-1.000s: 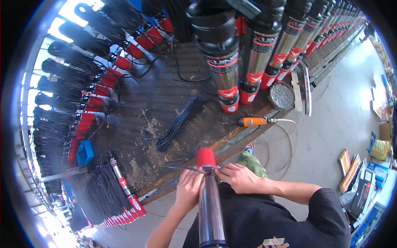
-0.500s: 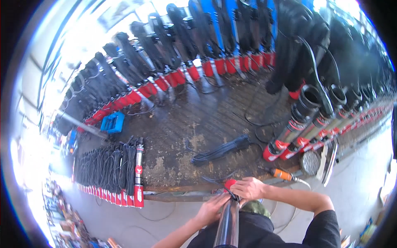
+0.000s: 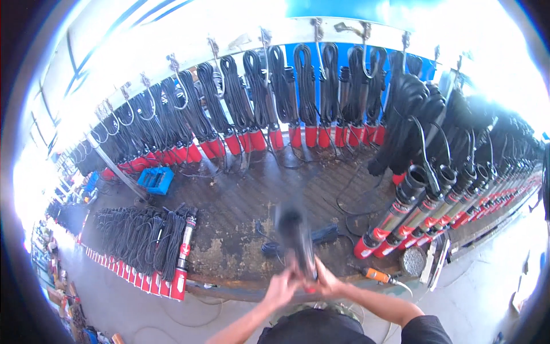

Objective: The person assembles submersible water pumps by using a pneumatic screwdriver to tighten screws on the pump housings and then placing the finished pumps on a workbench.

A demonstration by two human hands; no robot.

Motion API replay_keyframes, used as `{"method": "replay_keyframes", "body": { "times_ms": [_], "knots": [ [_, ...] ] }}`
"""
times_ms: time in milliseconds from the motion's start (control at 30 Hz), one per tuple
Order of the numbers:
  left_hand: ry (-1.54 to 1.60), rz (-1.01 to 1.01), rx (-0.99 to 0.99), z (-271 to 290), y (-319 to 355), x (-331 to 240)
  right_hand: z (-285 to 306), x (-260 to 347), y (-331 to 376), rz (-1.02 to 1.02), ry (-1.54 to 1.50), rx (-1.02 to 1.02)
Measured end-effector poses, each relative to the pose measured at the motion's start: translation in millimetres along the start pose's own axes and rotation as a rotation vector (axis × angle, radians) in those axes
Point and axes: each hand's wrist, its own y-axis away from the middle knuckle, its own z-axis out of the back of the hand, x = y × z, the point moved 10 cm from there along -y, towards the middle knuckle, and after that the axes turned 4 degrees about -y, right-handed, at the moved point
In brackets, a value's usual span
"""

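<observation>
A long tubular submersible pump [image 3: 298, 243] stands up at the bench's near edge, its dark top end blurred by motion and a bit of red showing at its lower end. My left hand [image 3: 281, 288] is closed round the lower part from the left. From the right, my right hand [image 3: 327, 280] grips the same part, fingers wrapped against the tube. Behind the pump, a bundled black cable [image 3: 326, 234] lies on the worn dark workbench [image 3: 223, 252], partly hidden by the tube.
Red-ended pumps with coiled black cables [image 3: 307, 86] line the bench's back under hooks. More pumps [image 3: 395, 212] lean at right, near a round tin [image 3: 412, 261] and an orange air tool [image 3: 378, 275]. A pump row [image 3: 182, 258] and blue crate [image 3: 156, 180] sit left.
The pump has swung from pointing down toward my body to rising over the bench. Both hands have moved slightly left and stay on it. My view has tilted up, showing the hooks.
</observation>
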Motion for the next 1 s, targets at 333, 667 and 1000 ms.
{"method": "replay_keyframes", "body": {
  "times_ms": [333,667,1000],
  "knots": [
    [0.45,0.447,-0.053,-51.7,-103.9,103.7,26.5,-82.5,-22.2,-0.557,-0.46,-0.357],
    [-0.25,0.503,0.069,-92.1,-105.6,105.4,3.5,-168.7,41.7,-0.87,-0.179,-0.25],
    [-0.044,0.263,-0.14,-76.9,-91.3,92.6,12.2,-133.2,33.2,-0.707,-0.958,-0.152]
  ]
}}
